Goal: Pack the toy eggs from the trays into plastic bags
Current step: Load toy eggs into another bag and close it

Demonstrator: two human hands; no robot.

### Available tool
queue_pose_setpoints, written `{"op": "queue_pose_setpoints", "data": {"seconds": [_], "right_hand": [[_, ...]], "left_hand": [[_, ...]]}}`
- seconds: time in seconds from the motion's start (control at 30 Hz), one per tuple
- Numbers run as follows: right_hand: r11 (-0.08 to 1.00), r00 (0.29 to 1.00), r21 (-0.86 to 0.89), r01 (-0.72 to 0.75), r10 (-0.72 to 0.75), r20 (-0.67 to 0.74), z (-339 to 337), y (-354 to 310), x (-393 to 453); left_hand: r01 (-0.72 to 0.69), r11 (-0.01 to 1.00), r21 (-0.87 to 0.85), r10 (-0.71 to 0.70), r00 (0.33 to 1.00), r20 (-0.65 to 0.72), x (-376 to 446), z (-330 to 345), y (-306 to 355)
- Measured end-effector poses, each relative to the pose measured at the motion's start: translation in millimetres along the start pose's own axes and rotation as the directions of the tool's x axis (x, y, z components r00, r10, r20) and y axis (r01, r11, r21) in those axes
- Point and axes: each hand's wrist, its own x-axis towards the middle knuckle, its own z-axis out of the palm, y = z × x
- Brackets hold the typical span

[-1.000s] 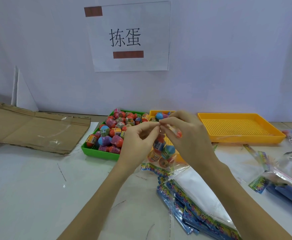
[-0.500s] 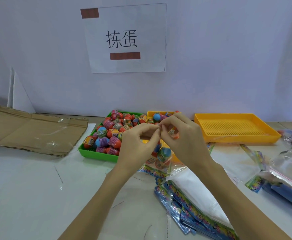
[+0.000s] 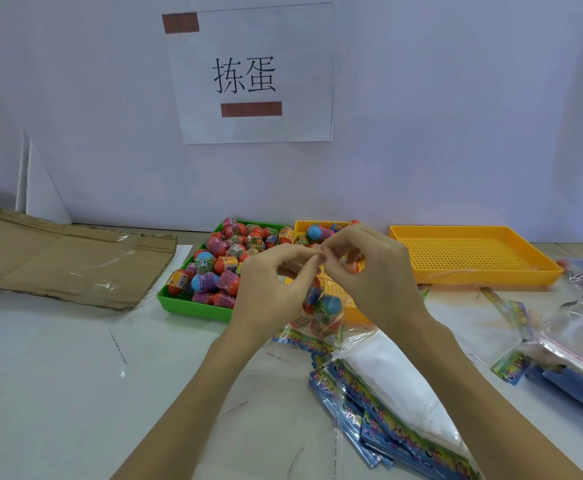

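Two big flat things frame the scene: the white table (image 3: 58,375) and the pale wall behind it, where a paper sign (image 3: 253,74) with two characters is held by brown tape. Next in size, a flattened cardboard sheet (image 3: 61,258) lies at far left, its near edge just beside the green tray (image 3: 193,304), which is heaped with toy eggs (image 3: 227,261) in red, blue and purple wrappers. At right sits a perforated yellow tray (image 3: 470,254) with nothing visible in it; a second yellow tray (image 3: 331,296) between the two is largely hidden by the hands, with a few eggs showing at its far end. A stack of printed bags (image 3: 397,420) fans across the table below the right forearm, and more clear packets (image 3: 581,344) lie near the right edge. Above the middle tray the left hand (image 3: 272,289) and right hand (image 3: 373,275) meet fingertip to fingertip, both pinching the mouth of a clear plastic bag (image 3: 321,313) that hangs between the wrists, holding several eggs and blocking the tray floor behind it. An orange egg (image 3: 354,266) shows tucked under the right hand's fingers
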Motion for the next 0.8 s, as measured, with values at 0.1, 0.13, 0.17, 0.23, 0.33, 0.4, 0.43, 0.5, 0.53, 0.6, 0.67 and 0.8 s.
{"op": "queue_pose_setpoints", "data": {"seconds": [0.1,0.13,0.17,0.23,0.33,0.4,0.43,0.5,0.53,0.6,0.67,0.8], "right_hand": [[0.999,0.999,0.013,-0.039,0.039,0.007,0.8,-1.5,0.2],[0.999,0.999,0.019,-0.050,0.050,0.017,1.2,-1.2,0.1],[0.998,0.998,0.027,-0.061,0.060,0.026,1.5,-0.7,0.0],[0.997,0.997,0.036,-0.071,0.069,0.038,2.3,0.1,-0.4],[0.996,0.996,0.025,-0.090,0.091,-0.004,3.6,1.6,-0.3],[0.989,0.989,0.044,-0.140,0.142,-0.046,0.5,8.9,2.3],[0.982,0.982,0.066,-0.174,0.179,-0.064,-2.8,15.1,4.0],[0.962,0.959,0.102,-0.254,0.264,-0.100,-11.5,32.2,6.4],[0.950,0.945,0.105,-0.295,0.307,-0.116,-15.6,42.0,6.5],[0.926,0.915,0.063,-0.373,0.379,-0.138,-21.0,61.0,4.3],[0.895,0.889,-0.024,-0.445,0.439,-0.132,-23.7,79.3,-0.1],[0.864,0.882,-0.190,-0.467,0.471,-0.026,-26.8,102.8,-9.0]], "left_hand": [[0.059,0.998,-0.030,-0.058,0.998,0.005,1.6,-1.2,-0.3],[0.085,0.995,-0.044,-0.084,0.996,0.015,1.9,-1.6,-0.8],[0.112,0.992,-0.062,-0.110,0.994,0.024,2.2,-1.8,-1.2],[0.138,0.987,-0.087,-0.135,0.990,0.041,1.9,-1.5,-1.4],[0.140,0.984,-0.109,-0.137,0.990,0.030,1.5,-1.9,1.1],[0.185,0.970,-0.160,-0.187,0.982,0.003,4.1,-5.3,-0.6],[0.216,0.957,-0.192,-0.224,0.975,-0.017,6.1,-7.6,-2.7],[0.281,0.923,-0.264,-0.308,0.949,-0.067,9.8,-12.4,-7.7],[0.300,0.908,-0.293,-0.340,0.936,-0.093,10.8,-14.4,-9.8],[0.310,0.896,-0.317,-0.365,0.921,-0.133,11.2,-15.9,-12.0],[0.309,0.898,-0.313,-0.369,0.916,-0.156,10.1,-15.2,-12.8],[0.325,0.898,-0.297,-0.384,0.908,-0.167,9.8,-15.4,-14.6]]}}
